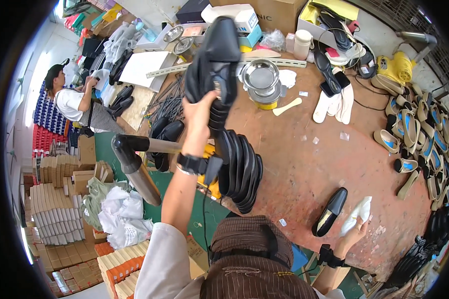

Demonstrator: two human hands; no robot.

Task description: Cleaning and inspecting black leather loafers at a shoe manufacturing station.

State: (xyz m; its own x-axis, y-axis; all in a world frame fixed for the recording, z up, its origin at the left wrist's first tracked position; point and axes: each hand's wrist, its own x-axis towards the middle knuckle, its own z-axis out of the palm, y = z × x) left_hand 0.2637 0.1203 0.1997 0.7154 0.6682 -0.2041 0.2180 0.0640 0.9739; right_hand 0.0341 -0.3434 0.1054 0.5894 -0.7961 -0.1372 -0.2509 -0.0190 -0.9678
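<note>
The left arm stretches up from the lower edge, left of centre, its forearm rising nearly straight to the upper middle of the frame, with a black wristband point(192, 163) at the wrist. There the left hand point(198, 117) is closed around a dark shoe, the thumb pressed along its near side. This black shoe point(221, 44) stands toe up in the upper middle of the frame; more dark shapes crowd behind it, and where the held shoe ends among them I cannot tell.

The right forearm comes in low, from the lower edge right of centre, and slants up and to the right, with a dark strap point(330, 256) round the wrist. The right hand point(355, 234) lies at the lower right of the frame, fingers bent and gathered on a white crumpled piece point(357, 215), which sticks up past the fingertips. Just left of it, a second black shoe point(330, 212) lies on the table point(304, 164), toe toward the top of the frame.

A row of nested black shoes point(240, 172) sits at the centre, below the left hand. A metal bowl point(261, 74) stands at upper centre, and beige shoes point(409, 129) pile up along the right side.
</note>
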